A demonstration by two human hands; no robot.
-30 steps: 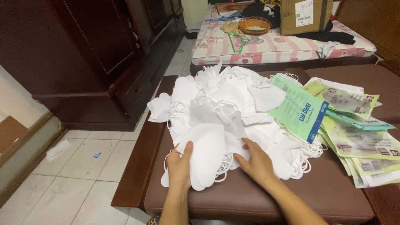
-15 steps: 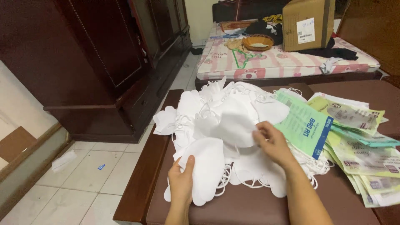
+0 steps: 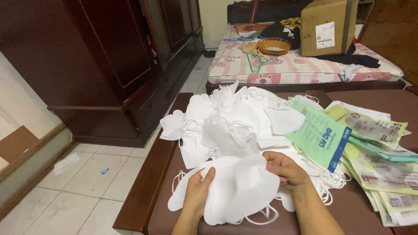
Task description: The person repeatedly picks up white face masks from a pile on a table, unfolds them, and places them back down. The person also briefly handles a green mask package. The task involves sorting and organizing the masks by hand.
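Observation:
A heap of white folded face masks (image 3: 237,122) with ear loops lies on a brown padded bench (image 3: 152,204). My left hand (image 3: 198,193) grips the near edge of a small stack of white masks (image 3: 241,187), thumb on top. My right hand (image 3: 285,169) pinches the right edge of the same stack, fingers curled. Beside the heap on the right lie green and yellow flat packets (image 3: 370,148), fanned out in a pile.
A dark wooden cabinet (image 3: 109,65) stands at the left on a tiled floor (image 3: 87,174). Behind the bench is a bed with a pink patterned sheet (image 3: 296,69), a cardboard box (image 3: 328,26), a woven basket (image 3: 274,45) and dark clothes.
My right hand came back from the heap to the near stack and took hold of its right edge. The left hand stayed on the stack.

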